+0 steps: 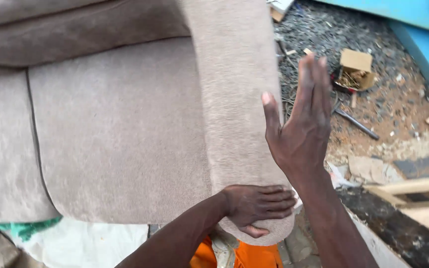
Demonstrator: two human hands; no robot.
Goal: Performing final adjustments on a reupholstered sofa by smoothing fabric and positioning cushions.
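The beige upholstered sofa armrest runs along the sofa's right edge, soft-faced yet probably bulky and heavy. The left hand cups its rounded front end, fingers together. The right hand presses flat, fingers straight, against its outer side, above littered ground.

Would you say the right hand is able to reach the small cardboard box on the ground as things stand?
Probably not without bending: the right hand is raised flat beside the sofa armrest, while the box lies beyond it on the littered ground; nothing blocks the way.

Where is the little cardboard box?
In the head view, the open cardboard box sits on the gravel at upper right, just beyond the raised right hand and right of the sofa armrest.
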